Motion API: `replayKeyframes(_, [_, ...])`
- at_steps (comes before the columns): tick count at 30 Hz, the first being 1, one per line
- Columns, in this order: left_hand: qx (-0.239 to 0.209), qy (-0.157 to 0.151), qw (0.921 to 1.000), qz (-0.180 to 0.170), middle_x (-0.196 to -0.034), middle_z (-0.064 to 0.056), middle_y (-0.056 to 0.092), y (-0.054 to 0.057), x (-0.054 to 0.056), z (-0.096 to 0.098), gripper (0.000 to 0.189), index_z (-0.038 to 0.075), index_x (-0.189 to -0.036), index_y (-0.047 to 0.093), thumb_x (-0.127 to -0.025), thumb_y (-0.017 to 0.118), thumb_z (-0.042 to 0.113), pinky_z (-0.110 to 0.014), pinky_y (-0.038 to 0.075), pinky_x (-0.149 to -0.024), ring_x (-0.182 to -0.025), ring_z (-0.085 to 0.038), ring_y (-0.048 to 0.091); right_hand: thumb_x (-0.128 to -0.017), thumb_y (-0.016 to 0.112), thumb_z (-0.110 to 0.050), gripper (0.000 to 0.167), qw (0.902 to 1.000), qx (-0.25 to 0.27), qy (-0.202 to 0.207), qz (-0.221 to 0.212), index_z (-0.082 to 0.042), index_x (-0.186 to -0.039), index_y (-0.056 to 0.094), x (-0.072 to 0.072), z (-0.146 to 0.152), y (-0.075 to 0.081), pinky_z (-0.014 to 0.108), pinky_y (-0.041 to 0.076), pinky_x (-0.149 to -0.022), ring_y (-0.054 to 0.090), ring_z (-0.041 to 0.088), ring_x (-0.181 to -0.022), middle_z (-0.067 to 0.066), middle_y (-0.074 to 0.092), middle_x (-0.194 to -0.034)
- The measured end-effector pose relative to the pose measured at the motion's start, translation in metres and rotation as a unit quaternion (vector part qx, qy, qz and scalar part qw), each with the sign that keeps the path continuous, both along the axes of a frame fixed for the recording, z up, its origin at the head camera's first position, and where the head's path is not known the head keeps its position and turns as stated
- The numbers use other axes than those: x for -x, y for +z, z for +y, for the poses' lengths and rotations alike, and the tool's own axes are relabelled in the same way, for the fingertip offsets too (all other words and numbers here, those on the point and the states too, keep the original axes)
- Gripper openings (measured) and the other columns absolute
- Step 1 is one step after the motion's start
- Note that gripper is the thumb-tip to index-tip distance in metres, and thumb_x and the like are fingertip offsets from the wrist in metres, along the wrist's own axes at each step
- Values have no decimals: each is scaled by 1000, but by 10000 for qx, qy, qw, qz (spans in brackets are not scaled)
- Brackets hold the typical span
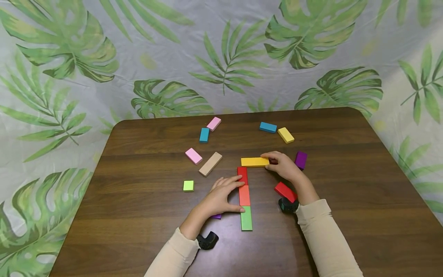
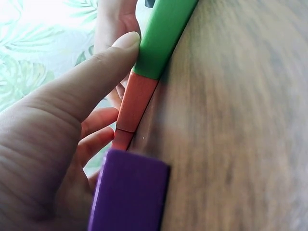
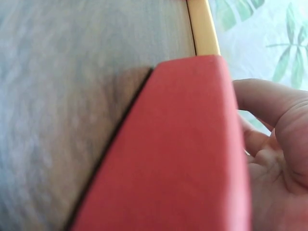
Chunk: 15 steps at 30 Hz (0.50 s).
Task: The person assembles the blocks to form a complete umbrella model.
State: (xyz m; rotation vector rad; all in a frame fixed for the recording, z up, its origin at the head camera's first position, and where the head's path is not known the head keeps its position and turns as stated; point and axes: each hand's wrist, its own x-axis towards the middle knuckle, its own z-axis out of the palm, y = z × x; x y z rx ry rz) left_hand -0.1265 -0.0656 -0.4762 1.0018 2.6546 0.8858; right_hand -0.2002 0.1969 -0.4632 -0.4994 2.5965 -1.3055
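A red block [image 1: 242, 172], an orange-red block [image 1: 244, 197] and a green block [image 1: 246, 220] lie end to end in a line on the table. My left hand [image 1: 219, 198] rests along the left side of this line, its thumb touching the green block and its fingertips at the red one. Across the line's far end lies a yellow block [image 1: 252, 162]; my right hand [image 1: 284, 166] pinches its right end between thumb and fingers. Beneath my left wrist sits a purple block [image 2: 130, 192], mostly covered in the head view. A loose red block [image 3: 168, 144] lies by my right wrist.
Pink blocks [image 1: 194, 156], a tan block [image 1: 210, 164], a blue block [image 1: 204, 135] and a lime block [image 1: 188, 186] are spread on the left. Another blue block [image 1: 268, 127], a pale yellow block [image 1: 285, 135] and a purple block [image 1: 301, 160] lie to the right. A leaf-print cloth [image 1: 238, 104] hangs behind the table.
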Motion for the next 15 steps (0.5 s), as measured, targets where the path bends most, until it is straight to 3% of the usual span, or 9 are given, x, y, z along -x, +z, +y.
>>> replayKeyframes(15, [18,-6,10000,55,-143,2,30,-2,0,0,75,16,-131,47,-68,73,48,-44,10,-105,-127,-22,28,-82,61,0,36,9998,-169,18,-67,0,-118,57,-2,1,0,46,37,-92,47,35,-108,20,51,-118])
